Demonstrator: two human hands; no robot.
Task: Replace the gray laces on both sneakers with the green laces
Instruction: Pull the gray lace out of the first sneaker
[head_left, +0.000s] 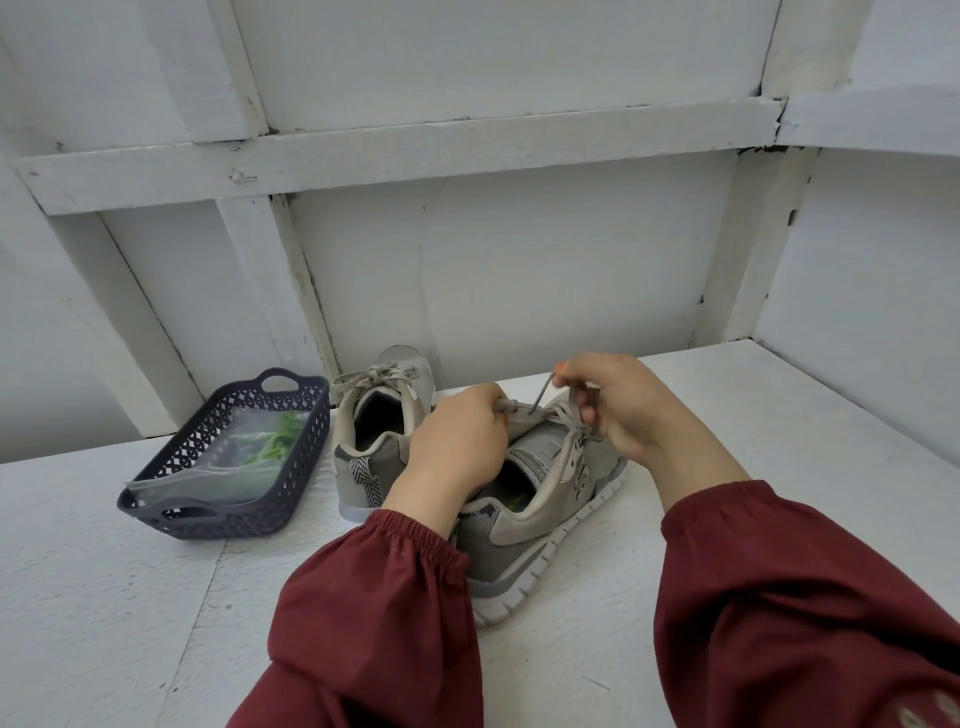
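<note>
The white bench (779, 493) carries a gray sneaker (514, 551) directly beneath both hands' fingers (491, 400). A second sneaker (358, 462), tied, stands left of them; farther left, a dark basket (234, 519) holds bagged green laces (280, 436). The left hand (457, 441) grips the gray sneaker's upper; the right hand (618, 410) pinches a gray lace (541, 397) end above it.

On the white worktop (104, 597), the left hand (457, 441) grips the near sneaker (524, 551) by its eyelets. The right hand (618, 405) pinches a gray lace (540, 397), seemingly taut. The other sneaker (374, 415) stands laced beside a dark basket (218, 514) holding bagged green laces (275, 439).
</note>
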